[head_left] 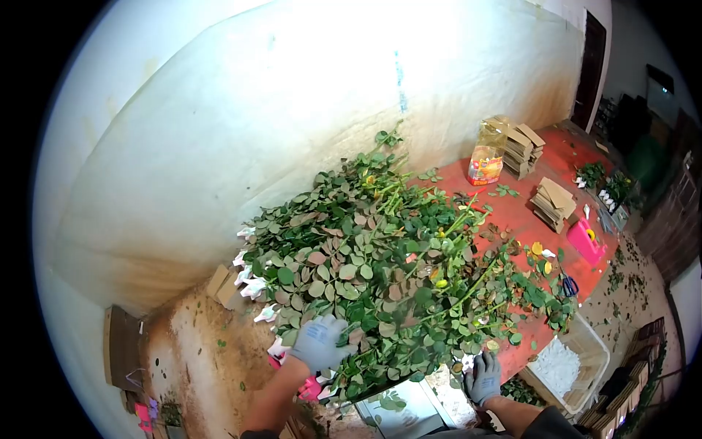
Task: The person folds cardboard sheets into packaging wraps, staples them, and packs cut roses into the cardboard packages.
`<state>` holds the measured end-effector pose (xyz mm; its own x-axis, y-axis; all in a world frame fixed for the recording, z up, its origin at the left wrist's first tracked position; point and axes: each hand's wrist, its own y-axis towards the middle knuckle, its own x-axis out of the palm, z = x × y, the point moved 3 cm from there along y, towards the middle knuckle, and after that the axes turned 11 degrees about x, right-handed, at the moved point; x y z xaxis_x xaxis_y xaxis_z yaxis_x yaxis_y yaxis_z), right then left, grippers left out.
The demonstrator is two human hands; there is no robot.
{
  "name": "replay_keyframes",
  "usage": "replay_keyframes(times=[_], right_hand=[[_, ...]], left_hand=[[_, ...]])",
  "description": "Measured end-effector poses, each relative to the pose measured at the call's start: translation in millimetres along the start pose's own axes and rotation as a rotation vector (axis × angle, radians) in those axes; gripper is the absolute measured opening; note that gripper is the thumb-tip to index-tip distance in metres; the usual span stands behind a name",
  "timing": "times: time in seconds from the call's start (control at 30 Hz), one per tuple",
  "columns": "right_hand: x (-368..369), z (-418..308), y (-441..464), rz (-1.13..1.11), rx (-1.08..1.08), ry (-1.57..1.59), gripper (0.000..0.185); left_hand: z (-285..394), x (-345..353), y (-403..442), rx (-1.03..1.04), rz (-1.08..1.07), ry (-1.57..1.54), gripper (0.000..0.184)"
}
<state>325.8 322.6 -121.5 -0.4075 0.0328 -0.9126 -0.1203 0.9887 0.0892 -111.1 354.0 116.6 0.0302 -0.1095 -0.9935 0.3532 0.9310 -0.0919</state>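
Observation:
A large heap of leafy green stems lies across the red table, with white-wrapped flower heads along its left edge. My left hand, in a grey glove, rests on the leaves at the heap's lower left, fingers spread, above pink and white wrapped blooms. My right hand, also gloved in grey, is at the heap's lower right edge beside a small white item; its fingers are slightly apart with nothing visible in them. Between the hands, near my body, is a pale metal-edged surface.
Cardboard stacks and an orange-labelled bag stand at the back right. A pink container and dark-handled scissors lie at the right edge. A clear bin with white pieces sits at lower right.

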Motion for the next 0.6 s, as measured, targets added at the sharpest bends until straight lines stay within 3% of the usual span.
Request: replay_keyframes(times=[0.07,0.1,0.13,0.2,0.27,0.33,0.37,0.43,0.47,0.53,0.6], right_hand=[[0,0,0,0.005,0.008,-0.008,0.062],[-1,0,0,0.005,0.010,-0.019,0.062],[-1,0,0,-0.001,0.020,-0.023,0.062],[-1,-1,0,0.009,0.006,-0.020,0.062],[2,2,0,0.018,-0.003,0.000,0.063],[2,2,0,0.017,-0.002,0.006,0.062],[1,3,-1,0.020,0.006,0.005,0.062],[1,2,0,0.024,-0.009,0.012,0.062],[2,2,0,0.023,-0.012,0.017,0.062],[4,4,0,-0.001,0.022,0.021,0.062],[3,3,-1,0.000,0.012,0.020,0.062]], left_hand=[[-9,-28,11,-0.076,0.105,-0.161,0.068],[-10,-49,17,0.028,0.479,0.030,0.071],[-16,-59,23,-0.150,0.426,0.017,0.086],[-55,-49,44,-0.219,0.466,0.160,0.116],[-105,-14,70,-0.375,0.252,0.046,0.131],[-123,5,87,-0.252,0.256,-0.258,0.120],[-118,10,89,-0.244,0.253,-0.259,0.120],[-77,-4,87,-0.270,0.088,-0.066,0.097],[-67,9,80,-0.113,0.273,0.013,0.068],[-38,23,64,0.014,0.336,-0.078,0.050],[-11,64,53,0.145,0.250,-0.102,0.039]])
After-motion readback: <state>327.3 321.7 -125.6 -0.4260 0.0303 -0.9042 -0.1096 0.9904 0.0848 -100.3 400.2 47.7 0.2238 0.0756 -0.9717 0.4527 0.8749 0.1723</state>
